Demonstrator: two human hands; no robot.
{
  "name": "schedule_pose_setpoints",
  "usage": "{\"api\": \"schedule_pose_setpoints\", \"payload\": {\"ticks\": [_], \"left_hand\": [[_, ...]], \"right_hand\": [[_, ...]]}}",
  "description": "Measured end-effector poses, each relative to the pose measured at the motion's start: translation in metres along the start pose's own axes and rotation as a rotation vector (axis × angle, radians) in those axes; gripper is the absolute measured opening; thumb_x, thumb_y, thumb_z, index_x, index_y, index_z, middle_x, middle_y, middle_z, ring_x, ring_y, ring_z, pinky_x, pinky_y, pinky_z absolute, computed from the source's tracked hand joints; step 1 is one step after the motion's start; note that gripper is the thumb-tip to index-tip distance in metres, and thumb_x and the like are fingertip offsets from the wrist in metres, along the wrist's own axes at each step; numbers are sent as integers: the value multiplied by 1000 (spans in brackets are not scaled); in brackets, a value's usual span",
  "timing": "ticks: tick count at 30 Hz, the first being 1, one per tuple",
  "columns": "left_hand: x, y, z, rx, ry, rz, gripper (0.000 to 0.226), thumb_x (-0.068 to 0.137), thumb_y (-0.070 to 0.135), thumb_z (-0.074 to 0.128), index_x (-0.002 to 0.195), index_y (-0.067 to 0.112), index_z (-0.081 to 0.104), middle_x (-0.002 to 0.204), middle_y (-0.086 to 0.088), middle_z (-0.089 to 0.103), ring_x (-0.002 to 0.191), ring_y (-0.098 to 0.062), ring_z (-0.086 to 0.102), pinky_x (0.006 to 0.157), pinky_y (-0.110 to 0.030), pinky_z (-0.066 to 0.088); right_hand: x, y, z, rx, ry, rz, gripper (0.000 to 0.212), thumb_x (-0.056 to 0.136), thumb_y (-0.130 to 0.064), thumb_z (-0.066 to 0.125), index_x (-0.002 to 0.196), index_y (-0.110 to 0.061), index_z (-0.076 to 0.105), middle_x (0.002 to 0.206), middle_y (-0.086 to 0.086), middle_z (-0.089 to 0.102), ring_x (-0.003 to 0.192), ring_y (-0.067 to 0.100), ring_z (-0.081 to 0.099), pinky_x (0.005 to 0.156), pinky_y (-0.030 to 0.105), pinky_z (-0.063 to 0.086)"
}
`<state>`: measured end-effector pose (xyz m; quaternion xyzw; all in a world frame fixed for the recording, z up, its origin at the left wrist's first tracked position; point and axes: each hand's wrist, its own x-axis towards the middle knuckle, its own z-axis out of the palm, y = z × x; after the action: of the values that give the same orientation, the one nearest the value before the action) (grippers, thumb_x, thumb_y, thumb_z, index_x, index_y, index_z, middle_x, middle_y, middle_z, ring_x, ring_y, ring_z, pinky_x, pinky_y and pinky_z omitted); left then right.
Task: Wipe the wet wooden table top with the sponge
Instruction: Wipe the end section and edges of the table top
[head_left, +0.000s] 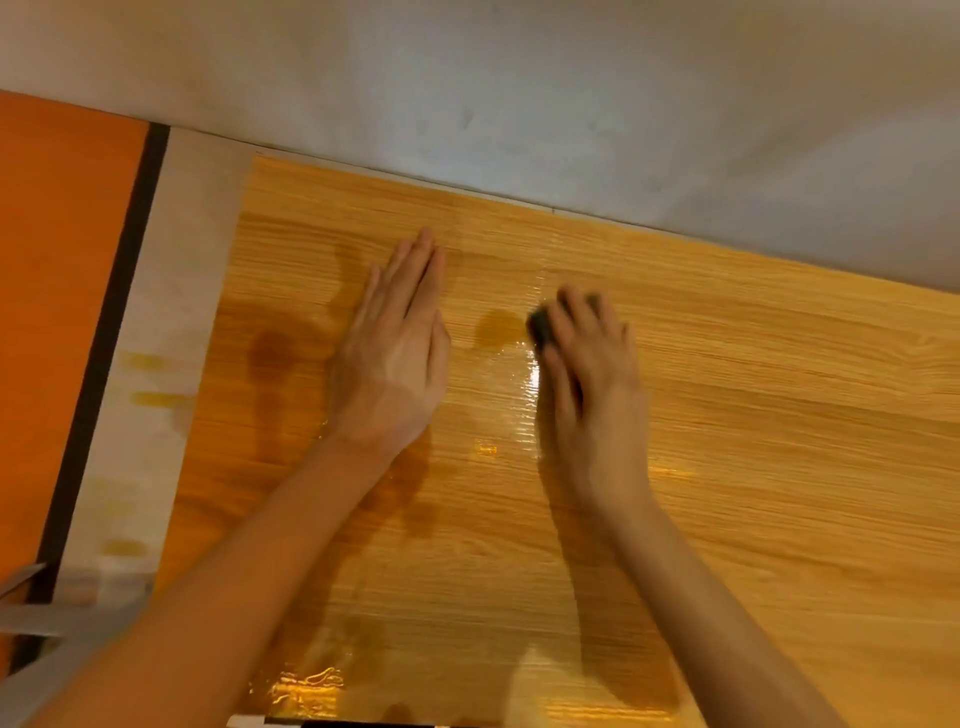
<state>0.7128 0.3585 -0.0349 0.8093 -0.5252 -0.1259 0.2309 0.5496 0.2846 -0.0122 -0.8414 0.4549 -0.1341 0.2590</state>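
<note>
The wooden table top (753, 415) fills most of the head view, with a glossy grain and wet patches. My right hand (592, 374) presses a dark sponge (541, 325) flat on the wood near the middle; only the sponge's left edge shows beyond my fingers. A wet sheen (519, 384) runs just left of that hand, and a darker puddle (501, 328) lies beside the sponge. My left hand (397, 348) rests palm down on the table, fingers together and straight, holding nothing. More wet gloss (306, 686) shines near the front edge.
A grey wall (519, 93) runs along the table's far edge. Left of the wood lies a pale strip (171, 312) with yellowish smears, then a dark band and an orange surface (57, 312). A grey object (31, 618) pokes in at the lower left.
</note>
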Motion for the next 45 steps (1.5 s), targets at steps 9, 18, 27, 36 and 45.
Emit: {"api": "schedule_pose_setpoints", "payload": {"ticks": [9,18,27,36,45], "left_hand": [[1,-5,1,78,-92,-2,57,106,26,18,161,9,11,170,-5,5,157,-17,3,129,-37,7],[-1,-6,1,74,-83,12,57,106,23,18,160,6,14,169,-9,7,157,-21,5,129,-39,10],[-1,-3,0,31,-83,-12,56,106,23,19,160,9,15,169,-4,8,157,-15,5,129,-37,8],[18,10,-1,-117,41,-24,48,107,9,39,154,0,32,164,-12,28,155,-26,20,129,-39,8],[39,8,9,79,-50,3,56,109,18,35,160,8,17,169,-5,12,157,-20,9,127,-28,-2]], "right_hand": [[40,-22,15,-4,-15,16,37,103,-18,45,139,-14,50,151,3,41,148,21,22,124,40,11],[-65,-36,24,-16,-15,0,43,101,-18,48,143,-21,43,154,-5,35,149,12,16,124,37,10],[52,-26,22,-36,-43,-80,39,102,-18,46,141,-13,48,153,4,38,148,19,16,123,33,3],[27,20,-9,-90,223,273,41,99,-5,45,141,-4,46,154,10,35,148,28,19,123,42,7],[38,61,-36,-95,46,34,43,102,-14,46,144,-13,43,155,4,35,149,22,17,124,43,4]]}}
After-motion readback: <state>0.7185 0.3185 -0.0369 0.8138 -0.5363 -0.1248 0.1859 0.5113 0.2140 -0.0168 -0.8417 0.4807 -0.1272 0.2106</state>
